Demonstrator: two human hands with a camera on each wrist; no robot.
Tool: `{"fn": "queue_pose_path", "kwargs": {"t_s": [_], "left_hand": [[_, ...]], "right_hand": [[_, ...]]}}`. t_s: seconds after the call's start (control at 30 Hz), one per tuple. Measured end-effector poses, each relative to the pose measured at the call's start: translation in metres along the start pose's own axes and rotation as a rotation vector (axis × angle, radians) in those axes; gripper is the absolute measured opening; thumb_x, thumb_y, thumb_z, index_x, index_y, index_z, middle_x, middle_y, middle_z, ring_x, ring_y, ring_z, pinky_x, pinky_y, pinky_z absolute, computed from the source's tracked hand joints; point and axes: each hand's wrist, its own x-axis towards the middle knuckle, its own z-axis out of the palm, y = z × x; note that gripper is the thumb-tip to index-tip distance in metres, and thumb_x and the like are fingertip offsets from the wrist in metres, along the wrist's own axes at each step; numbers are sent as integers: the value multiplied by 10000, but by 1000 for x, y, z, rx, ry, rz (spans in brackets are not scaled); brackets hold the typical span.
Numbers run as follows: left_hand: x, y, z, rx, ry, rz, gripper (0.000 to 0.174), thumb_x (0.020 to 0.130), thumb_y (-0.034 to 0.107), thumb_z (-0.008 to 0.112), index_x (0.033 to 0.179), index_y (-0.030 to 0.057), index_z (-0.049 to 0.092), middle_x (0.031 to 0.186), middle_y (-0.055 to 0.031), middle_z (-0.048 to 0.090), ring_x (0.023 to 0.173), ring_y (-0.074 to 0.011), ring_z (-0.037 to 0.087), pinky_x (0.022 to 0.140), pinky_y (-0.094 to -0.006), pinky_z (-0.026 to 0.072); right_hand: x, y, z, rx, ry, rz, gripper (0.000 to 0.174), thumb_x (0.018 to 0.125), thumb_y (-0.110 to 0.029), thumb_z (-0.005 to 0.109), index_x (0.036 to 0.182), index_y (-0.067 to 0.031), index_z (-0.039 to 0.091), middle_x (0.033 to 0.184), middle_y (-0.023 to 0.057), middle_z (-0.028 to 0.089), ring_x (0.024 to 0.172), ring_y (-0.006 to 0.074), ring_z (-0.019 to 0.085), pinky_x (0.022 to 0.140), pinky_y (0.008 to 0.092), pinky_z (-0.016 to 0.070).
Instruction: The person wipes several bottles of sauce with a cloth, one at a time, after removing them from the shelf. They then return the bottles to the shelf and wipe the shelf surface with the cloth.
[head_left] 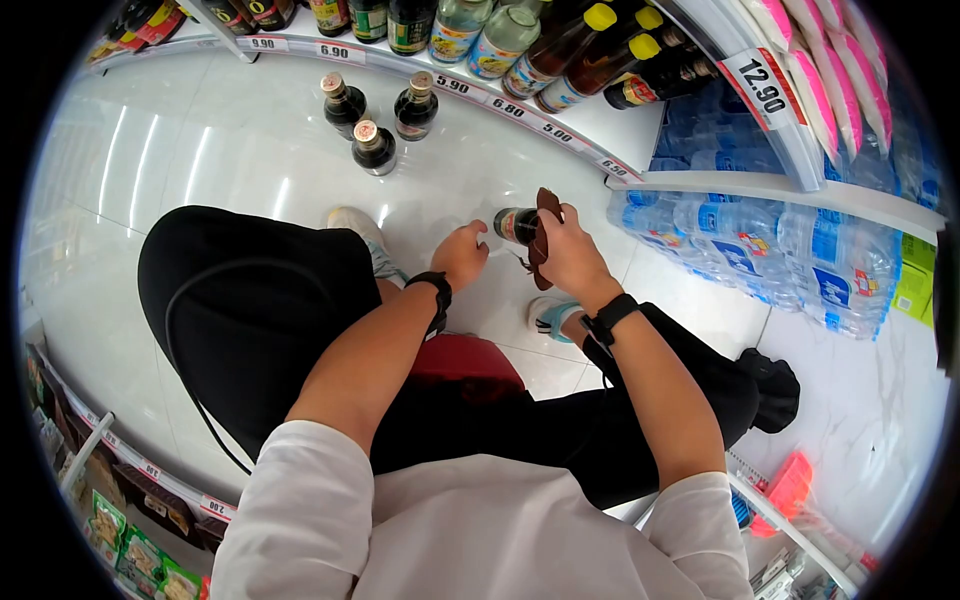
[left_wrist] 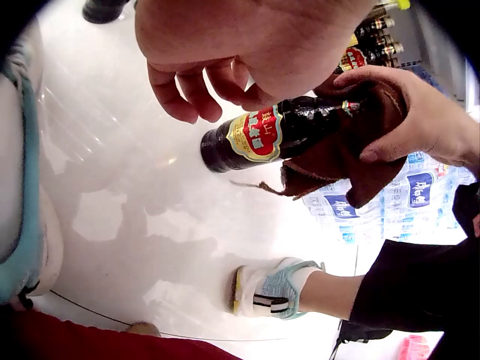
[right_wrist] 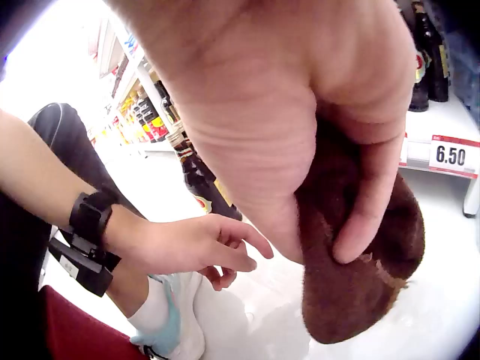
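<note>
- Clasping a frayed brown cloth (right_wrist: 360,277), the right hand (head_left: 572,255) has its fingers and thumb curled over the fabric.
- Just beside it, the left hand (head_left: 462,255) hangs with its fingers loosely curled, holding nothing.
- Level above the white floor (head_left: 200,150), the dark glass red-labelled sauce bottle (left_wrist: 262,135) has its neck inside that cloth.

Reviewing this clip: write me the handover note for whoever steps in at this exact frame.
Left hand: open, fingers loosely curled beside the dark sauce bottle; whether it touches the bottle cannot be told.
Right hand: grips the brown cloth wrapped round the bottle's neck end, holding the bottle sideways above the floor.
Done: this bottle is lifted and in the cloth. Three similar bottles stand upright on the floor.
Left: probably finish wiping it and set it down; whether the three are wiped cannot be told.
</note>
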Motion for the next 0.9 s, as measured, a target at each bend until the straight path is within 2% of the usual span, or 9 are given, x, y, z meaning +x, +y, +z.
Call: {"fn": "queue_pose_path", "kwargs": {"t_s": [0.17, 0.27, 0.4, 0.47, 0.5, 0.57, 0.8, 0.87, 0.9], "left_hand": [[-1, 4, -4, -18, -11, -12, 299, 845, 82, 560, 1137, 15, 568, 753, -175, 641, 704, -324, 628, 680, -419, 489], [-2, 1, -3, -11, 0, 18, 295, 845, 82, 560, 1132, 13, 570, 751, -178, 640, 701, -322, 630, 673, -419, 488], [-4, 5, -8, -12, -9, 3, 292, 845, 82, 560, 1128, 11, 571, 753, -181, 641, 705, -326, 631, 669, -421, 488], [-4, 12, -13, -7, -104, -101, 307, 859, 104, 566, 1156, 29, 570, 1004, -221, 648, 915, -365, 631, 819, -432, 493], [-4, 8, -9, -6, -108, -100, 307, 859, 104, 566, 1156, 29, 570, 1004, -221, 648, 915, -365, 631, 819, -432, 493], [-3, -1, -1, 0, -1, 3, 290, 844, 84, 561, 1125, 11, 576, 767, -182, 643, 709, -328, 633, 674, -418, 495], [-3, 2, -4, 13, -22, -7, 285, 841, 80, 557, 1115, 10, 584, 769, -180, 644, 707, -326, 633, 673, -419, 496], [-3, 8, -9, 14, -104, -112, 299, 846, 107, 566, 1134, 30, 585, 994, -224, 649, 907, -372, 633, 813, -440, 500], [-3, 9, -9, 14, -104, -111, 299, 846, 107, 566, 1134, 30, 585, 994, -224, 649, 907, -372, 633, 813, -440, 500]], "right_hand": [[-1, -1, 3, -75, 20, -6, 538, 694, 109, 622, 1194, 49, 433, 1305, 283, 362, 893, 448, 627, 768, 457, 553], [2, 4, 11, -154, 53, -16, 456, 694, 117, 617, 1119, 71, 456, 1285, 283, 390, 852, 435, 638, 753, 444, 558], [6, 12, 12, -180, 84, -115, 387, 686, 95, 637, 1049, 57, 509, 1171, 244, 508, 830, 395, 652, 745, 425, 559], [9, 15, 11, -167, 58, -118, 365, 680, 81, 651, 1022, 49, 529, 1119, 225, 550, 832, 382, 655, 743, 418, 560], [10, 18, 13, -169, 73, -141, 347, 678, 48, 664, 1006, 36, 550, 1090, 205, 567, 829, 370, 656, 741, 413, 559], [12, 23, 17, -173, 88, -163, 330, 677, 15, 677, 989, 22, 570, 1060, 186, 584, 825, 358, 658, 738, 408, 557], [12, 26, 22, -64, 224, -249, 167, 691, -76, 685, 851, -47, 644, 1018, 81, 638, 794, 310, 648, 733, 399, 544], [12, 26, 20, -46, 240, -262, 152, 689, -76, 696, 830, -40, 652, 1015, 72, 653, 784, 305, 645, 725, 394, 543], [13, 27, 19, -37, 218, -269, 147, 688, -84, 698, 822, -45, 654, 1008, 64, 657, 780, 304, 645, 722, 393, 543]]}}
